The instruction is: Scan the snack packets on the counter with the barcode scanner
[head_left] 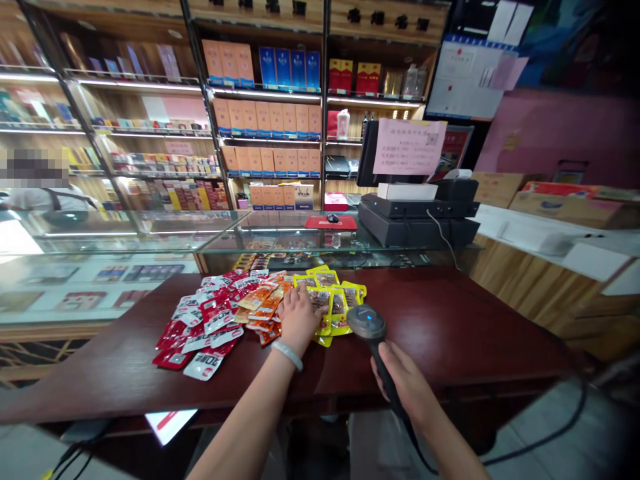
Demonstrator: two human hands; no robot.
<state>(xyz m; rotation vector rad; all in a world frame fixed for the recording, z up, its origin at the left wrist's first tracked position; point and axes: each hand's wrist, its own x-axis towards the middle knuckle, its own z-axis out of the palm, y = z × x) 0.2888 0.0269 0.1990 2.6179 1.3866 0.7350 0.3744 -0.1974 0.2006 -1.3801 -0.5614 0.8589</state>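
Observation:
Snack packets lie heaped on the dark red table in three colour groups. Red and white packets (210, 320) are at the left, orange packets (265, 307) in the middle, yellow packets (340, 310) at the right. My left hand (300, 317), with a pale bangle (287, 355) on its wrist, rests with fingers apart over the border between orange and yellow packets. No packet shows clearly gripped in it. My right hand (400, 377) is wrapped round the handle of a black barcode scanner (367, 323). The scanner's head is just right of the yellow packets, and a blue light glows on it.
Behind the table (450, 320) runs a glass counter (270, 230) with a mouse (333, 218) on a red mat. A till drawer and printer (420, 220) stand below a monitor covered by a pink notice (407, 147). The scanner cable trails right. Another person (45, 193) is at far left.

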